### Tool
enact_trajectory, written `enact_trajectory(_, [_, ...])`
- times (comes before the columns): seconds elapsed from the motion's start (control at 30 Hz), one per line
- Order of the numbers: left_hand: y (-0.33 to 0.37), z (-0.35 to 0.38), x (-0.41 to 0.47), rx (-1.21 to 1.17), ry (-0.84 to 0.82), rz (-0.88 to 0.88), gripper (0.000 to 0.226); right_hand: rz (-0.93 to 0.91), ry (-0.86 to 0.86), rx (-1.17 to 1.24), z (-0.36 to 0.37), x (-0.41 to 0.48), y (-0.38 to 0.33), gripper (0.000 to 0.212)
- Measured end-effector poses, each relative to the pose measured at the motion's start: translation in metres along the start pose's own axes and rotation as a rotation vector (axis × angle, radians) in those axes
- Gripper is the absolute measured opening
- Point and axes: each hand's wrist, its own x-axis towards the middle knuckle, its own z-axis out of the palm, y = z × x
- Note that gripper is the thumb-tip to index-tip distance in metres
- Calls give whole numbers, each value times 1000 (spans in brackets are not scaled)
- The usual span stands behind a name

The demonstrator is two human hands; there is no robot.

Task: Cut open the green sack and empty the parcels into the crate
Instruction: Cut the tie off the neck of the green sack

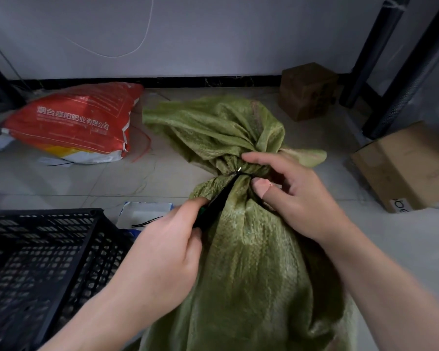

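Observation:
The green woven sack (251, 262) stands on the floor in front of me, its neck bunched and bound by a dark tie (241, 173). My left hand (162, 254) grips a black-handled cutting tool (219, 198) whose tip reaches the tie, where a small metal glint shows. My right hand (292, 196) pinches the sack's gathered neck between thumb and fingers, just right of the tie. The black plastic crate (41, 264) stands at the lower left, beside the sack. No parcels are visible; the sack hides its contents.
A red printed sack (74, 122) lies at the back left. Two cardboard boxes (307, 89) (403, 165) sit at the right, near a black shelf frame (380, 54). A white and blue packet (145, 214) lies on the tiled floor behind the crate.

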Motion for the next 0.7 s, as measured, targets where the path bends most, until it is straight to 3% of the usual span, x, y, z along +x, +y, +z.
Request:
enact_trajectory(0.27, [7, -3, 1, 97, -70, 1, 46, 50, -27, -40, 3, -2, 2, 21])
enact_trajectory(0.37, [8, -9, 3, 204, -123, -1, 46, 83, 25, -41, 8, -5, 0, 10])
enact_trajectory(0.57, [14, -20, 8, 481, -111, 9, 53, 79, 134, -41, 12, -6, -5, 16])
enact_trajectory(0.7, [19, -27, 9, 521, -118, 11, 60, 23, 199, -103, 14, -7, -9, 9])
